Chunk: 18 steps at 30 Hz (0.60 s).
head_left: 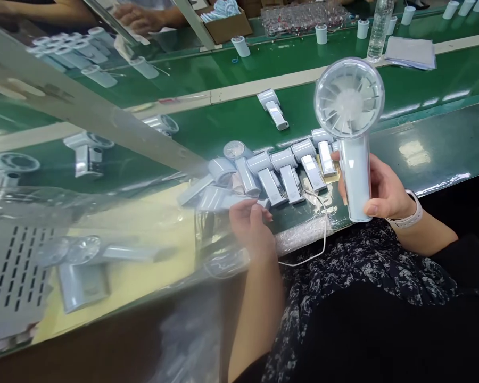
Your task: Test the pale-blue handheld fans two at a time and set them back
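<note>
My right hand [387,186] is wrapped round the handle of a pale blue handheld fan [354,159], upright with its clear round cage on top. My left hand [253,226] is closed, thumb against curled fingers, beside the handle end of a lying fan [219,199]; I cannot make out what is in its fingers. Several more pale blue fans [291,178] lie in an overlapping row between my hands. A white cable [325,234] loops from that row down past the bench edge towards my left wrist.
A slanting metal post [104,117] crosses the left side. Beneath it are yellow sheets [151,260], blurred fans [83,282] and a slotted panel [16,266]. Across the green bench stand a bottle [379,32], papers [410,52] and a box [231,29]. Another person's hand [139,18] is opposite.
</note>
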Available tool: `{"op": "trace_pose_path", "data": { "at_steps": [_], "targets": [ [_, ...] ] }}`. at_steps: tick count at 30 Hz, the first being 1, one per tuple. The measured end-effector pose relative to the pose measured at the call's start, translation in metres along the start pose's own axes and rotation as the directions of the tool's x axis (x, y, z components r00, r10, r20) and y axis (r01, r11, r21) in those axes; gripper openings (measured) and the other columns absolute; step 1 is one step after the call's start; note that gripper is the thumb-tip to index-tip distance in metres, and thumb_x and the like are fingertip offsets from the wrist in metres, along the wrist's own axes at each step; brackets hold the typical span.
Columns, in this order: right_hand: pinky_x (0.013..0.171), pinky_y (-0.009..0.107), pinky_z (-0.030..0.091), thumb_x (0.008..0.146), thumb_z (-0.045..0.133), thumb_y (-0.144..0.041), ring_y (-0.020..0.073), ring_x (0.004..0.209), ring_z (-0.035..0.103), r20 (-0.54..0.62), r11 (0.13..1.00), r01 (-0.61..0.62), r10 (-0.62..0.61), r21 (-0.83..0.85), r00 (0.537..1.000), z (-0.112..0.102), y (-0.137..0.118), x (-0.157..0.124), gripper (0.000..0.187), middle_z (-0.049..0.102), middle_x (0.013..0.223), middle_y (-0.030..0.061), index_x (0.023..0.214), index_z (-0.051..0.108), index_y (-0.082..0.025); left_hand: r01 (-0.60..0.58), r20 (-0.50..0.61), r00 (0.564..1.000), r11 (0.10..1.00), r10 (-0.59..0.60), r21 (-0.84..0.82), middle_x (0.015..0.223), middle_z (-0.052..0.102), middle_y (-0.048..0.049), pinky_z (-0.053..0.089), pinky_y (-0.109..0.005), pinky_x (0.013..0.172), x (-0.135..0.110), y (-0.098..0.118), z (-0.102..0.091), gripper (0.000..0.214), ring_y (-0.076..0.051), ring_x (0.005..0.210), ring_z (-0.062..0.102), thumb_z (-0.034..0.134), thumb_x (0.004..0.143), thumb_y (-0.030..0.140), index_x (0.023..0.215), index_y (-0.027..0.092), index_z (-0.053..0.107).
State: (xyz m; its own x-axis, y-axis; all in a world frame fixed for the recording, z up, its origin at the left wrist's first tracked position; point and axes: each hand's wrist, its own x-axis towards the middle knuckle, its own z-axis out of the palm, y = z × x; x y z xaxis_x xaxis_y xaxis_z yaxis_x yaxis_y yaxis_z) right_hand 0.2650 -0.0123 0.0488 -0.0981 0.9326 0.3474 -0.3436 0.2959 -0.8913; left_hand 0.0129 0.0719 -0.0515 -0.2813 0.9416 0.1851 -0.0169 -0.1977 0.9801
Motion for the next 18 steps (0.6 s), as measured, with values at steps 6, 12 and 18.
{"op": "trace_pose_path", "data": {
  "at_steps": [6,12,18],
  "targets": [
    [0.044,0.024,0.03,0.074,0.09,-0.064,0.0095,0.057,0.042,0.03,0.994,-0.015,0.012,0.104,0.999,-0.016,0.003,0.001,0.076,0.055,0.073,-0.0035,0.124,0.066,-0.012,0.04,-0.018,0.999,0.999,-0.039,0.032,0.067,0.054,0.0063,0.041,-0.023,0.052,0.004,0.002,-0.005,0.023,-0.01,0.053,0.05,0.066,0.072,0.033,0.089,0.021,0.057],
    [0.042,0.023,0.031,0.086,0.081,-0.059,0.0083,0.052,0.039,0.123,0.974,-0.046,0.018,0.222,0.992,-0.016,0.006,0.004,0.07,0.055,0.069,-0.0052,0.134,0.058,-0.013,0.084,-0.026,0.996,0.996,-0.083,0.038,0.072,0.056,0.0051,0.042,-0.024,0.054,0.005,0.005,-0.008,0.025,-0.01,0.056,0.051,0.069,0.071,0.032,0.09,0.02,0.059],
    [0.041,0.023,0.034,0.087,0.078,-0.057,0.0085,0.049,0.04,0.178,0.963,-0.075,0.029,0.26,0.984,-0.014,0.007,0.007,0.075,0.057,0.066,-0.0062,0.141,0.053,-0.012,0.083,-0.034,0.996,0.996,-0.082,0.019,0.067,0.055,0.006,0.041,-0.023,0.054,0.004,0.007,-0.007,0.024,-0.011,0.055,0.05,0.069,0.07,0.031,0.088,0.021,0.058]
  ]
}}
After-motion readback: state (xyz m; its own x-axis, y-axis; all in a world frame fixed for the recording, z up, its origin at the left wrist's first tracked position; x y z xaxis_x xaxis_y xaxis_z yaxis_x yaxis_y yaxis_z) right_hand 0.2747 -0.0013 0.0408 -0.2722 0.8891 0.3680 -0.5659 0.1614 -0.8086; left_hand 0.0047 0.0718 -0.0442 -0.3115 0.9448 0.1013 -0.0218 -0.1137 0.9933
